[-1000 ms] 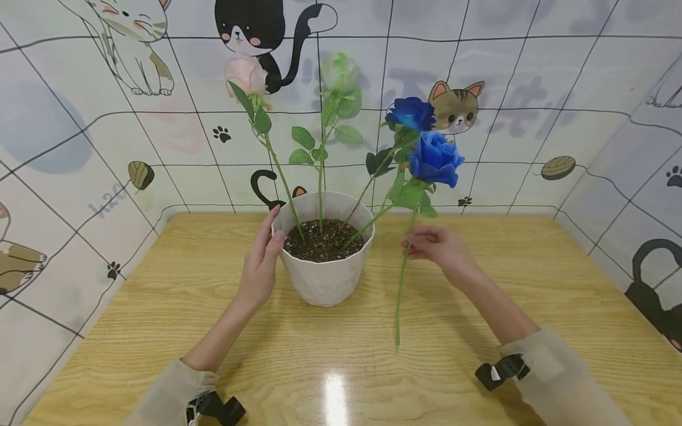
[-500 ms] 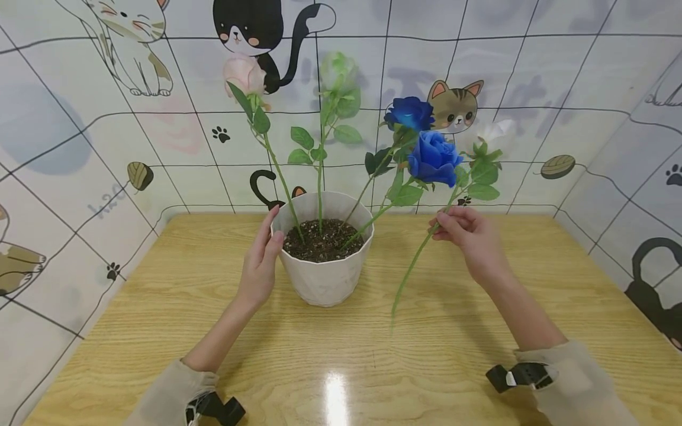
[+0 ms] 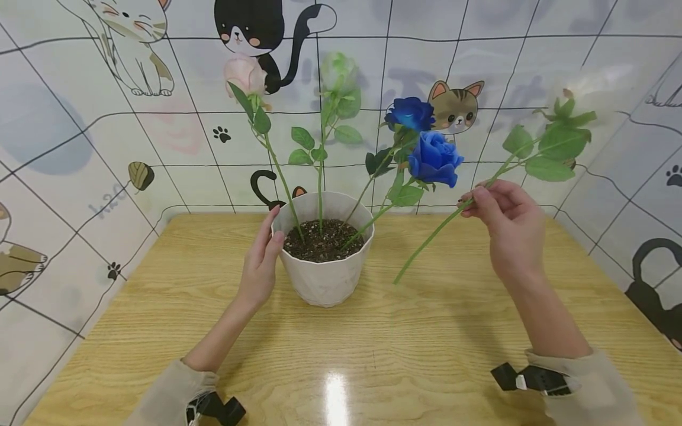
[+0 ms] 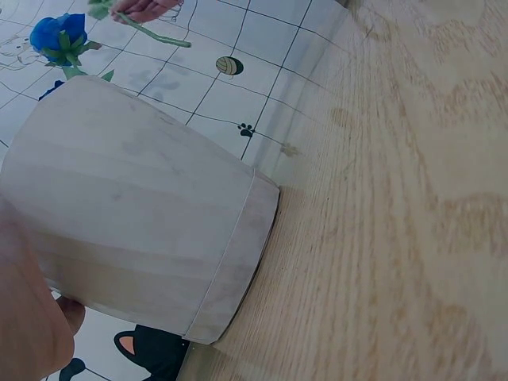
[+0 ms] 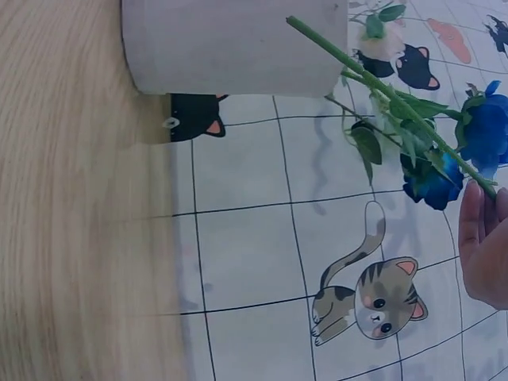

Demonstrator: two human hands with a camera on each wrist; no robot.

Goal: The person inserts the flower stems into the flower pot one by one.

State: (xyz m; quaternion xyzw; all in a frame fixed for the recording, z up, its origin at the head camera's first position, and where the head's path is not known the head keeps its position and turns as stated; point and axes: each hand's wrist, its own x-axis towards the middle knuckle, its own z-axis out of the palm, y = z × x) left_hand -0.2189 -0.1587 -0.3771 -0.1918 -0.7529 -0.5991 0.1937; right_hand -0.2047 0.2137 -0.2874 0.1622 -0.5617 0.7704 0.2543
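Observation:
A white flowerpot (image 3: pixel 325 284) with dark soil stands on the table. My left hand (image 3: pixel 259 263) holds its left side, thumb in front and fingers reaching round the back; the left wrist view shows the pot wall (image 4: pixel 135 198) up close. My right hand (image 3: pixel 514 231) pinches the green stem of a pale white rose (image 3: pixel 604 89), held tilted in the air right of the pot. The bare stem end (image 5: pixel 317 38) points down-left towards the pot. Planted in the soil are a pale pink rose (image 3: pixel 245 74), a pale green rose (image 3: pixel 339 72) and two blue roses (image 3: pixel 436 158).
The wooden table (image 3: pixel 453 331) reaches back to a wall covering (image 3: pixel 533 71) printed with cats and grid lines. Blue blooms lean out over the pot's right side, between the pot and my right hand. Each sleeve carries a black wrist camera (image 3: pixel 533 378).
My right hand has moved right and up with the white rose, whose bloom has come out from behind the blue one. The stem has tilted flatter. My left hand has stayed put.

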